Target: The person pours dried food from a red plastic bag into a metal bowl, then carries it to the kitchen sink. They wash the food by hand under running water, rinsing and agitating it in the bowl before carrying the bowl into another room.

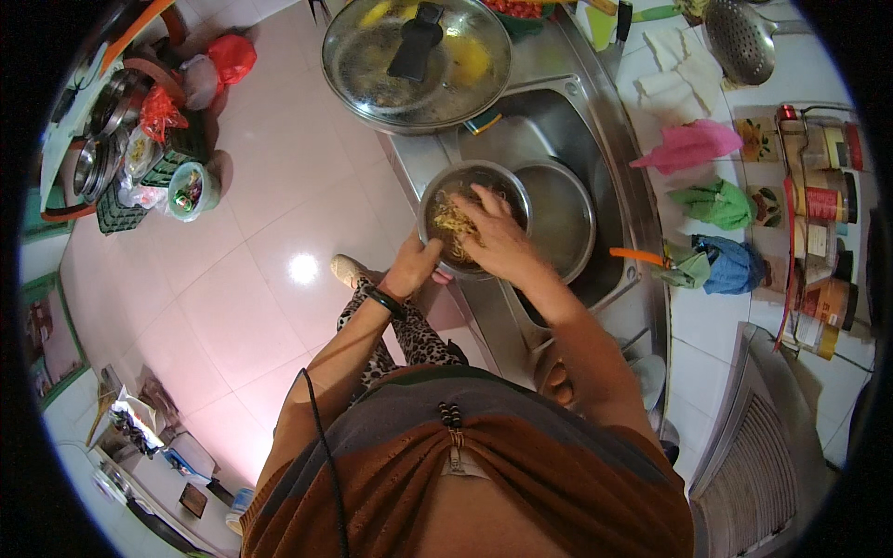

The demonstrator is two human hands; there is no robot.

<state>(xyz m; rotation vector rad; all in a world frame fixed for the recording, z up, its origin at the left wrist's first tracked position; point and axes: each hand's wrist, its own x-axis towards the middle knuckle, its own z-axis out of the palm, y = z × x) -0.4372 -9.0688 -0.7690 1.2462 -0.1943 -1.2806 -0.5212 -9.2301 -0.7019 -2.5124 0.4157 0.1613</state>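
A round stainless steel bowl (476, 273) is tilted slightly at the near-left side of the sink, with pale yellowish strands of food (453, 222) in dark liquid inside. My left hand (416, 261) grips the bowl's lower left rim, thumb over the edge. Over the food, inside the bowl, is my right hand (497, 234), fingers spread and touching the strands; whether it pinches any cannot be told. Right beside this bowl, a larger metal basin (591, 223) with liquid sits in the steel sink (551, 125), partly behind the bowl and my right forearm.
A large lidded pan (349, 91) stands on the counter beyond the sink. Cloths, including a pink one (698, 144), and a skimmer (743, 42) lie along the right ledge, near a rack of jars (823, 202). Eggs (558, 376) lie under my right arm. Crates (122, 209) stand at left.
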